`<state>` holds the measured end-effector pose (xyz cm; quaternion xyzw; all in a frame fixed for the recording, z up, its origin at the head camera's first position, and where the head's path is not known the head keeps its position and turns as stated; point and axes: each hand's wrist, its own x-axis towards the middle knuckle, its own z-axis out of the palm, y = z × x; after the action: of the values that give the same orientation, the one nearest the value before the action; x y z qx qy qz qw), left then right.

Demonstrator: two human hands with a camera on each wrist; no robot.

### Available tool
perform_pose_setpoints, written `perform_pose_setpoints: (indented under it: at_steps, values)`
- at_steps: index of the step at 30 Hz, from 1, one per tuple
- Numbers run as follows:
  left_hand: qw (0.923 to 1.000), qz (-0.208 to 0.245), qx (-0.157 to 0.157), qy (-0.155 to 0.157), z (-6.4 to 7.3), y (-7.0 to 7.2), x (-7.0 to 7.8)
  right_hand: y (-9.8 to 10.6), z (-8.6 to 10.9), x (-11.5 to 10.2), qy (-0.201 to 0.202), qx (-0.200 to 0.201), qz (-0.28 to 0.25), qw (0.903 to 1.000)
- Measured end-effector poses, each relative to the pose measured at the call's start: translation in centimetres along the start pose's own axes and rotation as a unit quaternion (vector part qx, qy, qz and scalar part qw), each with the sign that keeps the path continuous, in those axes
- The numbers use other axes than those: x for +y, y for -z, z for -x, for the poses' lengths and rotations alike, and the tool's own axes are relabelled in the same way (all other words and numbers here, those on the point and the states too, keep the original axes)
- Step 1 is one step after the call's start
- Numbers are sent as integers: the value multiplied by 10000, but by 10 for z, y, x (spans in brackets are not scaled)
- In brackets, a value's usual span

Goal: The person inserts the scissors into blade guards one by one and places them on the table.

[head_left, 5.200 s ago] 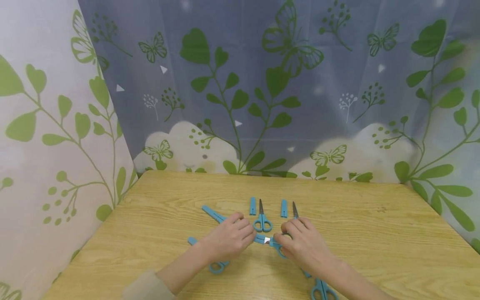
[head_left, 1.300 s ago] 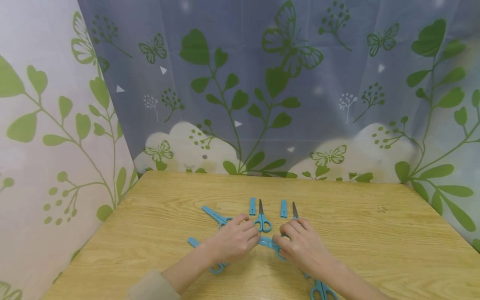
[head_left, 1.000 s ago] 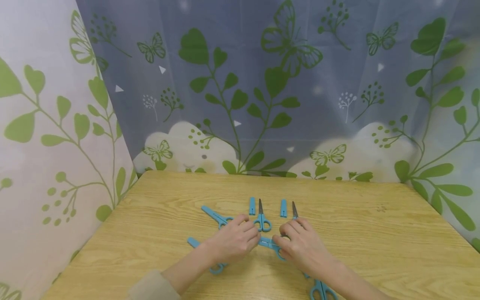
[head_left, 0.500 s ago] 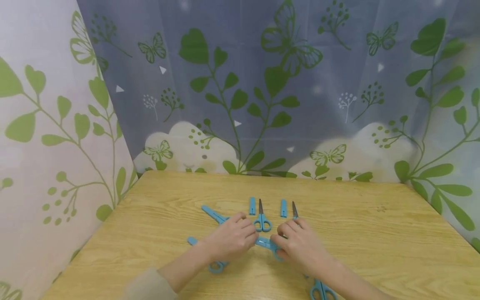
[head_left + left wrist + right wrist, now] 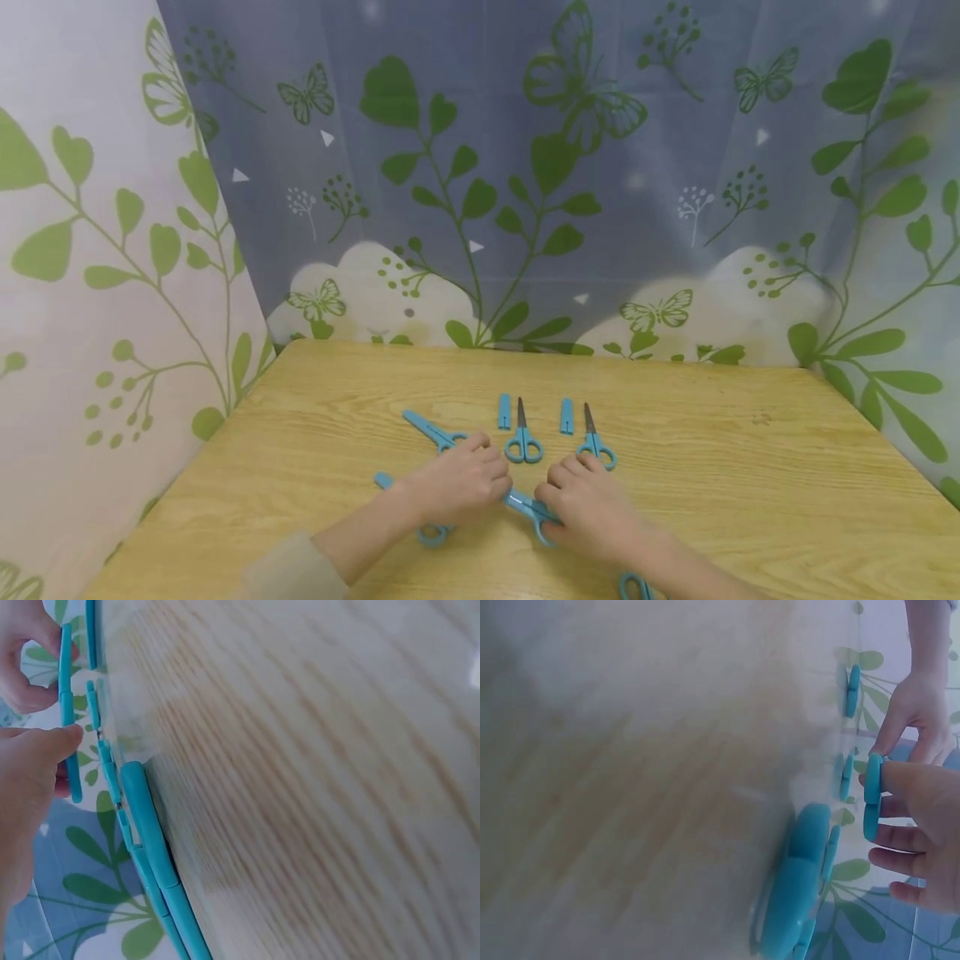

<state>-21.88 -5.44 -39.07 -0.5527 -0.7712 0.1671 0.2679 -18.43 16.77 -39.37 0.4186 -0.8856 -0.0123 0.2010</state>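
Observation:
Between my two hands, just above the table, is a pair of blue-handled scissors [image 5: 534, 510] with a blue sheath over its blades. My left hand [image 5: 461, 481] pinches the sheath end between thumb and fingers, as the left wrist view also shows. My right hand [image 5: 592, 510] grips the handles; in the right wrist view its thumb and index finger hold the finger loops [image 5: 871, 796] while the other fingers spread loosely. The sheath reaches close up to the handles. The sheath's tip is hidden behind my left fingers.
Bare-bladed scissors [image 5: 523, 447] lie ahead beside a loose sheath [image 5: 505, 412]. To their right are more bare scissors [image 5: 597, 451] and another sheath [image 5: 567, 417]. Sheathed scissors [image 5: 427, 427] lie at left, others [image 5: 432, 534] under my left forearm. Handles [image 5: 636, 587] show by my right forearm.
The bare metal seen between sheath and handles 5.2 s ago is now covered. My right hand has moved left and nearer, tilting the scissors and uncovering the handles of the bare pair at right.

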Motion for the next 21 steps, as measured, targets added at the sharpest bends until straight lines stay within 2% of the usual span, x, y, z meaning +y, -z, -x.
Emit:
perform_pose_setpoints:
  at_steps: [3, 7, 14, 21]
  values:
    - [9986, -134, -500, -136, 0, 1, 2, -1, -1, -3, -23, -407, -42, 9992]
    - [9962, -76, -844, -188, -1, 0, 5, -1, -3, -7, -50, -797, -161, 9967]
    - [9948, 80, -998, -182, -1, -4, 8, -5, -1, -8, -53, -1037, -401, 9938]
    - [9923, 313, -1196, 55, -3, -6, 9, -6, 1, -7, -4, -1071, -491, 9930]
